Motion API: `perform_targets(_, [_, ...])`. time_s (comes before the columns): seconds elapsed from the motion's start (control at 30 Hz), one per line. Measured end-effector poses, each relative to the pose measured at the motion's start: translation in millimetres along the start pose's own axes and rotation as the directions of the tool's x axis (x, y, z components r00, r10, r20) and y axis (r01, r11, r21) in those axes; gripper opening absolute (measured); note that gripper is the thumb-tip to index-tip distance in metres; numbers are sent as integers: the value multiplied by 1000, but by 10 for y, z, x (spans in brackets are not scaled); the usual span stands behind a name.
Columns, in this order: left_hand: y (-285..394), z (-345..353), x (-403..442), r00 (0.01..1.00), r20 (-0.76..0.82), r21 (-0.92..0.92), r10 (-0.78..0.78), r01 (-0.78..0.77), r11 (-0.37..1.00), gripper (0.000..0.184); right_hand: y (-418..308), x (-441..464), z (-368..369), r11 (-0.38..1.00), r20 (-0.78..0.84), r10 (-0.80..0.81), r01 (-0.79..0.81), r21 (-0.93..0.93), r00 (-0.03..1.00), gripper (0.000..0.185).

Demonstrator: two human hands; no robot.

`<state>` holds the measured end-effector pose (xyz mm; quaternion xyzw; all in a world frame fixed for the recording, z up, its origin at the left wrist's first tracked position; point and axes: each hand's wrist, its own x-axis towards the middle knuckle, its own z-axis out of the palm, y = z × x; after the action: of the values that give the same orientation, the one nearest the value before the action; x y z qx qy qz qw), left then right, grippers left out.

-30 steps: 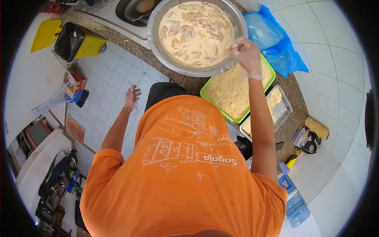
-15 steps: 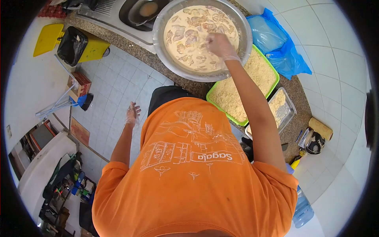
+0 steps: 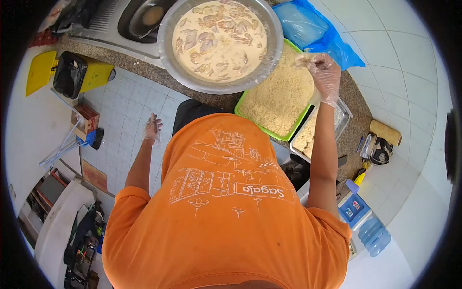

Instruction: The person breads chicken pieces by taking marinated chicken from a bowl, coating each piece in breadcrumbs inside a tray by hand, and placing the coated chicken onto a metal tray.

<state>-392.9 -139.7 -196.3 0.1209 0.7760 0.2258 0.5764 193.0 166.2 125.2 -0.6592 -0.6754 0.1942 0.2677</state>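
My right hand (image 3: 325, 74), in a clear plastic glove, is held over the right edge of the green tray (image 3: 239, 107) of pale crumbs (image 3: 276, 96). Its fingers are closed on what looks like a batter-coated piece of chicken (image 3: 305, 60), partly hidden and blurred. Left of the tray stands a wide metal bowl (image 3: 166, 55) with chicken pieces (image 3: 207, 42) in creamy batter (image 3: 192, 62). My left hand (image 3: 153, 128), also gloved, hangs open beside my body above the floor, touching nothing.
A metal pan (image 3: 342, 126) with crumb-coated pieces sits right of the tray. Behind the tray lies a blue plastic bag (image 3: 308, 29). The sink (image 3: 127, 24) holds a pan. A yellow bin (image 3: 98, 74) stands on the floor at left.
My right hand has left the batter in the bowl and moved right, over the crumb tray's edge. My left hand stays open at my side. The view has shifted slightly.
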Motion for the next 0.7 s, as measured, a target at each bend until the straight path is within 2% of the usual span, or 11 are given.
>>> perform_targets(0.1, [100, 111, 7, 1000, 1, 14, -5, 5, 1000, 80, 152, 10, -175, 984, 62, 72, -60, -169, 995, 16])
perform_targets(0.2, [39, 144, 57, 998, 58, 4, -16, 16, 1000, 80, 160, 144, -25, 975, 164, 99, -63, -214, 981, 21])
perform_targets(0.3, [-14, 167, -5, 998, 67, 31, -13, 11, 999, 80, 256, 357, 513, 981, 222, 39, 4, -192, 974, 24])
perform_targets(0.4, [10, 125, -203, 998, 60, 64, -12, 8, 998, 78, -100, 461, 946, 978, 90, -208, 209, 3, 974, 19])
perform_targets(0.5, [-154, 50, -280, 1000, 6, 9, -4, 4, 1000, 79, -414, 514, 1395, 894, 405, -361, 436, -108, 840, 18])
perform_targets(0.6, [-379, 7, -323, 998, -38, -58, -49, 47, 997, 77, -388, 376, 1946, 863, 631, -114, 391, -320, 768, 19])
perform_targets(0.7, [-530, -30, -403, 996, -50, -29, -71, 70, 997, 78, -118, 233, 2400, 856, 552, -175, 403, -324, 816, 20])
